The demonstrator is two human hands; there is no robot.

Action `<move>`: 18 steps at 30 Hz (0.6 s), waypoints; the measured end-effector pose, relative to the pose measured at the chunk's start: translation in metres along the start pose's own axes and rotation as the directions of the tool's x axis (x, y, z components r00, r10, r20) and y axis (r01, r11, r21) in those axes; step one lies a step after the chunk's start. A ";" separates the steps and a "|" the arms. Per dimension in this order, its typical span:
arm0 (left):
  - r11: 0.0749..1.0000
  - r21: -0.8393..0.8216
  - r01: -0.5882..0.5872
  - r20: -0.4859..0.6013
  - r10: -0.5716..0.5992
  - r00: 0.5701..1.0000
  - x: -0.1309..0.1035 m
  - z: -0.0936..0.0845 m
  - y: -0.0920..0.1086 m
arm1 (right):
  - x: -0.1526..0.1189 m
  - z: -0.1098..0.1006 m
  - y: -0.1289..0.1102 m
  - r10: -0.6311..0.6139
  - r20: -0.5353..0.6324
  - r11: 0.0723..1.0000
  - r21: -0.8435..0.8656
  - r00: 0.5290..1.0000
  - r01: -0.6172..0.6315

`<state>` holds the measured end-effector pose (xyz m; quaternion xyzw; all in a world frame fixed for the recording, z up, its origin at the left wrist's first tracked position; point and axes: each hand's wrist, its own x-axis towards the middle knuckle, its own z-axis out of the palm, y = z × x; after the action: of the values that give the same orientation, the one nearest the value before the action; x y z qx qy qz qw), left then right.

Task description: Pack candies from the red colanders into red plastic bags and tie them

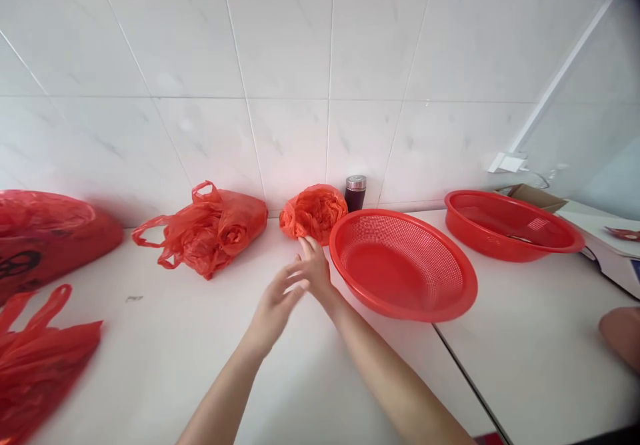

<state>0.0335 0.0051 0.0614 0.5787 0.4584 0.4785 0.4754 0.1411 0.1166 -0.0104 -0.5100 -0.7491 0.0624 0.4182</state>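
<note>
My left hand [277, 300] hovers above the white table with its fingers apart and nothing in it. Just beyond it, my right hand [315, 266] reaches forward, fingers stretched out, its fingertips at the front edge of a round, crumpled red plastic bag [316, 208]. Whether they touch the bag I cannot tell. The two hands overlap slightly in view. A red perforated basket [395, 275] lies right of my right hand. To the left, a filled red plastic bag [215, 228] with looped handles rests by the wall.
A dark bottle [355, 195] with a silver lid stands by the wall. Right of it are a red basin [505, 232], a cardboard box [537, 198] and a white device [610, 265]. Large red bags [50, 245] fill the left side. Part of a person's skin shows at the right edge.
</note>
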 end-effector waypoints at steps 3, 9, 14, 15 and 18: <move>0.991 -0.066 0.113 -0.240 -0.126 0.963 0.022 -0.010 -0.040 | -0.042 -0.008 -0.008 -0.039 -0.027 0.998 0.056 0.999 0.040; 0.971 -0.174 0.163 -0.077 -0.178 0.981 0.026 0.007 -0.069 | -0.109 -0.049 -0.024 -0.138 0.204 0.978 0.184 0.969 0.101; 0.966 -0.232 0.117 -0.155 -0.155 0.976 0.050 0.003 -0.087 | -0.139 -0.082 -0.032 -0.104 0.286 0.971 0.235 0.953 0.036; 0.966 -0.232 0.114 -0.182 -0.158 0.970 0.059 -0.002 -0.090 | -0.143 -0.086 -0.031 -0.082 0.281 0.969 0.245 0.956 0.011; 0.966 -0.226 0.124 -0.269 -0.184 0.945 0.083 -0.021 -0.090 | -0.151 -0.096 -0.024 -0.008 0.222 0.957 0.286 0.975 -0.058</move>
<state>0.0155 0.1004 -0.0160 0.4130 0.5147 0.5634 0.4971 0.2103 -0.0501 -0.0211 -0.4424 -0.7670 0.2332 0.4020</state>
